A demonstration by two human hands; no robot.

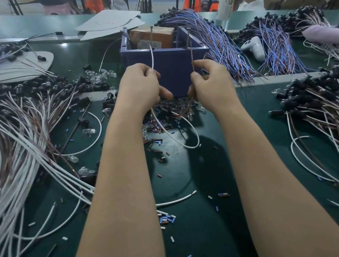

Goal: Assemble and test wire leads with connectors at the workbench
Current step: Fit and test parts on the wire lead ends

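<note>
Above a green desk [182,194], the person's left grip [140,85] pinches a white wire [152,59] near its upper end; the rest loops limply down to the desk. Just behind stands a blue bin [173,71]. The right grip [208,83] pinches a thin brown wire [192,56] likewise. Both wires look light, floppy and slick, so they are best pinched close to the tip. A box label [150,45] inside the bin is too blurred to read.

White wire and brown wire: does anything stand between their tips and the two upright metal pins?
Nothing visible. The left hand's white wire and the right hand's brown wire rise straight to the pins in the blue box.
</note>
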